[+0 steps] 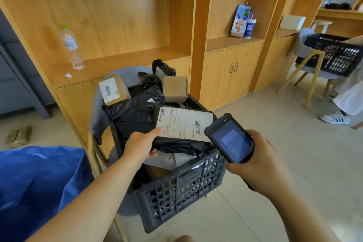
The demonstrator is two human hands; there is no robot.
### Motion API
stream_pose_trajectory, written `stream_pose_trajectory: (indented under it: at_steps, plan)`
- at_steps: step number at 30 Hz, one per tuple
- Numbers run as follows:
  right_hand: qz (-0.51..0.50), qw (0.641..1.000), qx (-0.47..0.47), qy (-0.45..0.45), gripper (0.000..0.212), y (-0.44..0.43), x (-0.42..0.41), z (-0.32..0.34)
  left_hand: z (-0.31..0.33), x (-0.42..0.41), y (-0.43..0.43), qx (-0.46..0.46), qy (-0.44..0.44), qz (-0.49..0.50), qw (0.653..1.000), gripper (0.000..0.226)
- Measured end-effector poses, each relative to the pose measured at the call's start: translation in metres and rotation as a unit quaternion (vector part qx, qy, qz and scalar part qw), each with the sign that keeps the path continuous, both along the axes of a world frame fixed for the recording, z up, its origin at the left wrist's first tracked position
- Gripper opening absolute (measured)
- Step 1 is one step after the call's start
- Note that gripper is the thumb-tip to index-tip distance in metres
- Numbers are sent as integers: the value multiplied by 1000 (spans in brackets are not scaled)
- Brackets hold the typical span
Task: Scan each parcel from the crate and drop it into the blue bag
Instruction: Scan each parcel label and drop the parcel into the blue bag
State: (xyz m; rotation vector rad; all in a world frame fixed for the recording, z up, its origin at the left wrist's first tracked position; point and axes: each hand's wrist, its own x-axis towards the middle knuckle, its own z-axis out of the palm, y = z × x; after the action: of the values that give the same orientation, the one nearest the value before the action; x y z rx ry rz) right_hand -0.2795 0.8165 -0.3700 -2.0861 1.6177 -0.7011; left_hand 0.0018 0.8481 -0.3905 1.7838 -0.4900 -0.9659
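1. Closest in, a crumpled blue plastic bag [39,182] sits at the lower left, beside the black lattice plastic crate [182,186].
2. Right hand [261,161]: fingers wrapped round a dark handheld scanner with a lit screen [230,139], held just right of the parcel's label.
3. Left hand [140,144]: pinches the near edge of a black plastic mailer parcel with a white barcode label [133,116], thumb on the label, fingers underneath. The parcel is on top of the crate's heap.
4. A labelled brown cardboard box [114,89] and a plain brown cardboard box [174,88] sit at the crate's far end.
5. A clear plastic water bottle [71,47] stands upright on the wooden shelf [121,61].
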Motion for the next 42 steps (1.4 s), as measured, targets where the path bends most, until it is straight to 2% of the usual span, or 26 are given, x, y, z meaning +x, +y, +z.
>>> stream_pose_trajectory:
  at_steps: [3,6,10,15,19,21,23,26,28,33,37,42]
  plan:
    - [3,1000,7,3,83,4,-3,3,-3,-6,1,23,38,-23,999,22]
    - [-1,1000,8,4,81,7,-8,5,-3,-12,4,30,87,-75,993,26]
    - [-13,1000,-11,17,83,10,-12,8,0,-21,11,22,83,-111,990,26]
    - [-5,1000,-16,12,83,14,-5,11,5,-15,28,-12,118,-85,989,23]
    - [24,999,-19,11,84,21,10,12,11,2,50,-92,161,-21,982,16]
    - [46,999,-14,11,84,26,21,12,11,13,63,-137,133,6,982,12]
    - [67,998,-2,18,84,30,32,14,9,24,78,-166,54,39,984,17]
    - [99,994,2,51,84,36,48,18,8,41,105,-170,-66,92,979,24]
    - [118,989,-6,85,84,41,57,21,7,52,122,-179,-107,116,971,29]
    - [174,966,-28,189,81,59,79,31,4,72,156,-187,-186,155,952,32]
    - [217,952,-17,214,75,73,94,36,3,81,177,-179,-212,188,942,33]
    - [224,948,-49,220,75,83,108,34,2,90,195,-177,-216,221,934,34]
